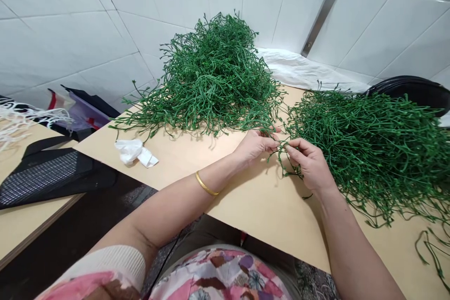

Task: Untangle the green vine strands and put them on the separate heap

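Between the two piles, my left hand (256,144) pinches a thin green plastic stem (281,150) with small knobbed tips. Close beside it, my right hand (308,161) has thumb and forefinger closed on the same small cluster of stems. Loose ends hang below the fingers over the wooden tabletop (246,197). A tall heap of green plastic stems (218,75) rises behind my left hand, against the tiled wall. To the right of my right hand lies a second, lower pile of green stems (372,145).
Crumpled white tissue (135,152) lies near the table's left edge. White strands (24,119) and a black mesh bag (45,173) are on another table at left. A metal bracket (321,16) is fixed to the wall. Stray stems (434,253) lie at lower right.
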### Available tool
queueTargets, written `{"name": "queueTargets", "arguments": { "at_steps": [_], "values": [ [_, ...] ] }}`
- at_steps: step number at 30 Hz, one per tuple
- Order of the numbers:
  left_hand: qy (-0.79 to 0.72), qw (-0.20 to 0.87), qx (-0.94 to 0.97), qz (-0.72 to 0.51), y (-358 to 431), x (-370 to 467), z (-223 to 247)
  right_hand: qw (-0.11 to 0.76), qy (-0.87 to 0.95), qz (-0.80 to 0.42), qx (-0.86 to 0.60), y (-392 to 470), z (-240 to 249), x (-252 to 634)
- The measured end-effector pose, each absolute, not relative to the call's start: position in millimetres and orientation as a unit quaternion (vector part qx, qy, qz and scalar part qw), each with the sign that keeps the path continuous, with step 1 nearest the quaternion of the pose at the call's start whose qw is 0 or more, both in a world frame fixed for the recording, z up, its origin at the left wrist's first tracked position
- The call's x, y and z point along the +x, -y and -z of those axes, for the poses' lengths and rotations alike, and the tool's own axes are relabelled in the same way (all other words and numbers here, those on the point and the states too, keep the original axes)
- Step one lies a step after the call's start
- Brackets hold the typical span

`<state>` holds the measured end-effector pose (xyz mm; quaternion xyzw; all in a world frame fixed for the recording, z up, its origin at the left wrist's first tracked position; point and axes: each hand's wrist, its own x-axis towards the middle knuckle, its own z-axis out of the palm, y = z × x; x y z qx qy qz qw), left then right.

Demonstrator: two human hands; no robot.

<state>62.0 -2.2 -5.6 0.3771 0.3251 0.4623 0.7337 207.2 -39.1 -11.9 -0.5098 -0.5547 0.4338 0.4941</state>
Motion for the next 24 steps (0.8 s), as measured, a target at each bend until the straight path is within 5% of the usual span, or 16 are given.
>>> {"name": "queueTargets", "arguments": {
  "at_steps": [8,17,24],
  "values": [
    [-0.335,0.764,0.380,-0.400,-2.5,61.5,11.9,0.467,0.601,-0.386,-0.521,41.2,8.1,205.1],
    [-0.372,0.728,0.404,-0.410,1.3,61.8,7.2,0.492,0.508,-0.504,-0.496,39.4,14.8,207.6],
    [-0.403,0.696,0.459,-0.378,2.3,62.4,8.0,0.496,0.514,-0.483,-0.506,38.6,12.2,205.9]
  ]
}}
